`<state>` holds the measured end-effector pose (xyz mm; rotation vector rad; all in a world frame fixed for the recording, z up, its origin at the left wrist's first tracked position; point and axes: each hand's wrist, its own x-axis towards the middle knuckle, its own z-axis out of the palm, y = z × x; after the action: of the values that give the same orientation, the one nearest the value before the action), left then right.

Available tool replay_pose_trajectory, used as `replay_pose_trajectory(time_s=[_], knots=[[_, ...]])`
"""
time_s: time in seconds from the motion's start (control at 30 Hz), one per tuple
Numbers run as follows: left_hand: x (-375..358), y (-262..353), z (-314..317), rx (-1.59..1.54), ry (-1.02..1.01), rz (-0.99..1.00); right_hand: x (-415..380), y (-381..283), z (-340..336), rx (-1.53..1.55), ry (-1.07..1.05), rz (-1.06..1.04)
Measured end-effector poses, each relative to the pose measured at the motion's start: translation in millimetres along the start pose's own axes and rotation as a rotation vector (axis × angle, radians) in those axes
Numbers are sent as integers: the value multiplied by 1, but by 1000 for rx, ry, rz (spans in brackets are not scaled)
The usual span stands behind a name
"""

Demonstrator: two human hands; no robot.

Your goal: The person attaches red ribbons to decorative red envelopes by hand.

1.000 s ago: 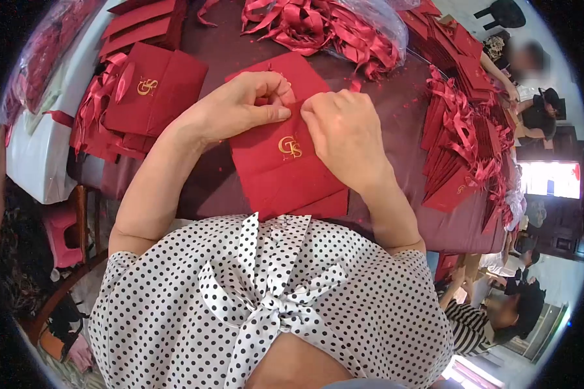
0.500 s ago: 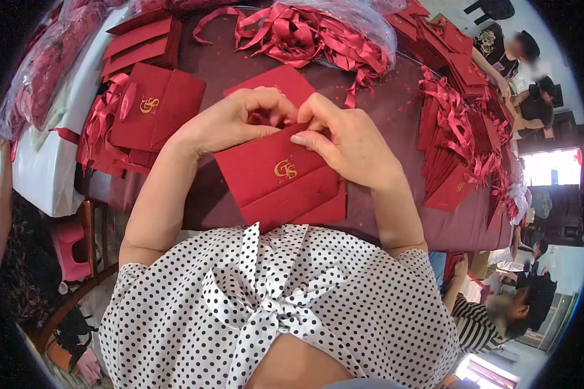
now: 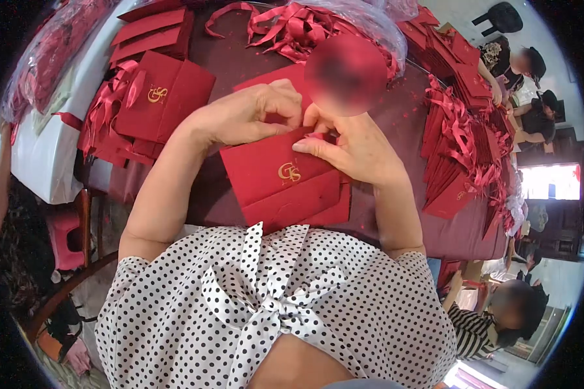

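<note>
A red paper gift bag [image 3: 285, 178] with gold letters lies flat before me, close to my blouse. My right hand [image 3: 360, 149] pinches its upper edge, with the thumb on the front face. A bit of red ribbon [image 3: 318, 136] shows by that thumb. My left hand [image 3: 266, 113] bends over the upper left edge, fingers curled inward close to my right fingertips; what they pinch is hidden. Another red bag [image 3: 339, 214] sticks out beneath at the lower right, and more red card [image 3: 256, 81] shows behind my left hand.
Red bags with ribbons [image 3: 165, 97] are stacked at the left, and more bags [image 3: 448, 162] at the right. A heap of loose red ribbon [image 3: 292, 29] sits at the back in clear plastic. People [image 3: 499, 311] work along the right side. A dark red cloth [image 3: 396, 220] covers the table.
Both hands stay at the bag's upper edge with small finger movements. More ribbon shows by my right thumb. The whole view has shifted slightly; a blurred round patch now covers part of the back.
</note>
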<state>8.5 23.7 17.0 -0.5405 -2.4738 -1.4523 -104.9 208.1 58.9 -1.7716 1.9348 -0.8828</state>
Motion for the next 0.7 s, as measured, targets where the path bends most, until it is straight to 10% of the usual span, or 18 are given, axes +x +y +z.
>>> replay_pose_trajectory(time_s=[0.7], knots=[[-18, -21, -34, 152, 209, -51, -2, -7, -18, -129, 4, 112]])
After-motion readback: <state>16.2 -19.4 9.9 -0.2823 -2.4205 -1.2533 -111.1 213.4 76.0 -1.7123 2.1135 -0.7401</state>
